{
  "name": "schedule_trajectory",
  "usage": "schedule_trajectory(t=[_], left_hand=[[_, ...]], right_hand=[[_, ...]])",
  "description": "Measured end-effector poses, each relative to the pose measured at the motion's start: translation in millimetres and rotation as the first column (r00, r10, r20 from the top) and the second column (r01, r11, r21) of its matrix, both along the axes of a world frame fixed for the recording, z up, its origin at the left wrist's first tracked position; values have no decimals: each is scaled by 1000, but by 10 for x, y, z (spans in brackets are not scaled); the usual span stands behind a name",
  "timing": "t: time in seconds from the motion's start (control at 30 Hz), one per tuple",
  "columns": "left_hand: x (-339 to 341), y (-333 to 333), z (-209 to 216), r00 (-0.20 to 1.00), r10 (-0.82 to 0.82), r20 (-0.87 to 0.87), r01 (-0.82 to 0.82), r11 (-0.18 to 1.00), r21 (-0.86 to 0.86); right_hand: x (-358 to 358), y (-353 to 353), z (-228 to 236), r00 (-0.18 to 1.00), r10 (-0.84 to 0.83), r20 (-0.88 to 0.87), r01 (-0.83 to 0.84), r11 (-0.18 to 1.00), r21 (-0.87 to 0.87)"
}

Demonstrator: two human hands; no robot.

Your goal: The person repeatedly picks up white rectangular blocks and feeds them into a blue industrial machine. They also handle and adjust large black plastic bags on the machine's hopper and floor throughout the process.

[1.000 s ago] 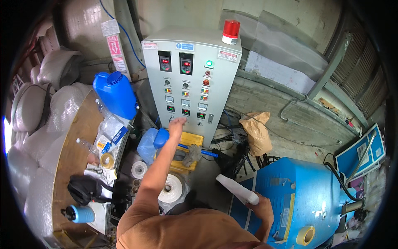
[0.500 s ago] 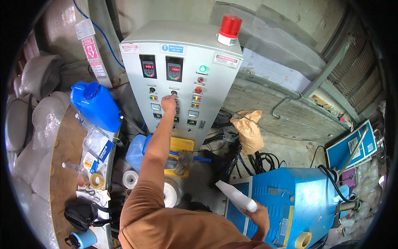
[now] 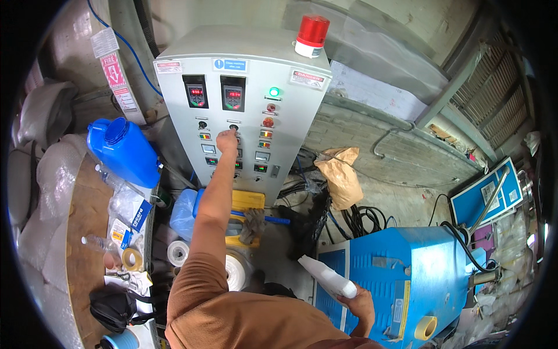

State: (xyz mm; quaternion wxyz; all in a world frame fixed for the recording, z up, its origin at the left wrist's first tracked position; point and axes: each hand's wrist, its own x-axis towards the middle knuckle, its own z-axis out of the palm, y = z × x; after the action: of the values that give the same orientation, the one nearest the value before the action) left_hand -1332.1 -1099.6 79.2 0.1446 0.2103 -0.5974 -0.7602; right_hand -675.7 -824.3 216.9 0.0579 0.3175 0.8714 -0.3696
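Note:
My left arm reaches forward to a grey control cabinet (image 3: 174, 119). At its front, my left hand (image 3: 226, 141) pinches a black knob (image 3: 233, 127) below the second digital display (image 3: 233, 93); the fingertips partly cover the knob. Low on the right, my right hand (image 3: 359, 303) is wrapped around the near end of a long white roll of thin, plastic-looking material (image 3: 326, 276), its far end pointing toward the cabinet. This roll hangs in front of a blue louvred machine (image 3: 430, 262). A green lamp (image 3: 274, 92) glows on the cabinet panel.
A red beacon (image 3: 313, 32) tops the cabinet. To the left, a blue jerrycan (image 3: 125, 148) stands by a cluttered table (image 3: 81, 232) with tape and a black bag (image 3: 110, 305). Brown paper sack (image 3: 343, 180) and black cables (image 3: 363, 221) lie right of the cabinet.
The view has shifted slightly, so the scene sits further left and a little higher. Readings on both displays differ. Both hands keep their holds.

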Motion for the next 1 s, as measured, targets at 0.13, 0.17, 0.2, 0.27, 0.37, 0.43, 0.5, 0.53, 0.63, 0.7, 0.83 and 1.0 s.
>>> schedule_trajectory(t=[0.13, 0.17, 0.2, 0.27, 0.37, 0.43, 0.5, 0.53, 0.63, 0.7, 0.83, 1.0], left_hand=[[63, 69, 25, 999, -40, 16, 39, 998, 50], [66, 72, 36, 998, -45, 32, 44, 998, 35], [22, -2, 22, 998, -40, 43, 39, 999, 21], [-37, -96, -10, 996, -40, 79, 41, 999, -10], [113, -95, -82, 988, -33, 149, 46, 996, -81], [454, 145, -88, 987, -7, 163, 32, 988, -152], [919, 327, -119, 988, -141, 60, 148, 981, -129], [1190, 405, -198, 978, -209, 10, 208, 972, -113], [1981, 566, -679, 918, -392, -65, 378, 912, -156], [2653, 660, -808, 826, -562, 42, 535, 759, -372], [3633, 687, -1172, 132, -893, 429, 962, 12, -272], [4908, 1156, -1015, -447, -575, 686, 513, -792, -330]], right_hand=[[70, -19, -44, 1000, -2, 29, 1, 1000, 24], [80, -36, -43, 1000, -5, 25, 4, 1000, 24], [82, -34, -55, 1000, 3, 16, -3, 1000, 25], [73, -25, -79, 1000, 16, -2, -16, 1000, 16], [98, -42, -126, 999, 33, 6, -33, 999, 8], [114, -98, -51, 998, 37, 46, -39, 998, 39], [196, -132, -91, 998, 24, 52, -27, 998, 50], [228, -151, -71, 998, 15, 59, -19, 998, 61], [340, -170, -43, 995, 52, 89, -60, 994, 90], [558, -93, -295, 989, 69, 129, -78, 995, 70], [914, -186, -322, 980, 33, 196, -39, 999, 29], [1823, -584, -268, 980, -178, 89, 177, 984, 16]])
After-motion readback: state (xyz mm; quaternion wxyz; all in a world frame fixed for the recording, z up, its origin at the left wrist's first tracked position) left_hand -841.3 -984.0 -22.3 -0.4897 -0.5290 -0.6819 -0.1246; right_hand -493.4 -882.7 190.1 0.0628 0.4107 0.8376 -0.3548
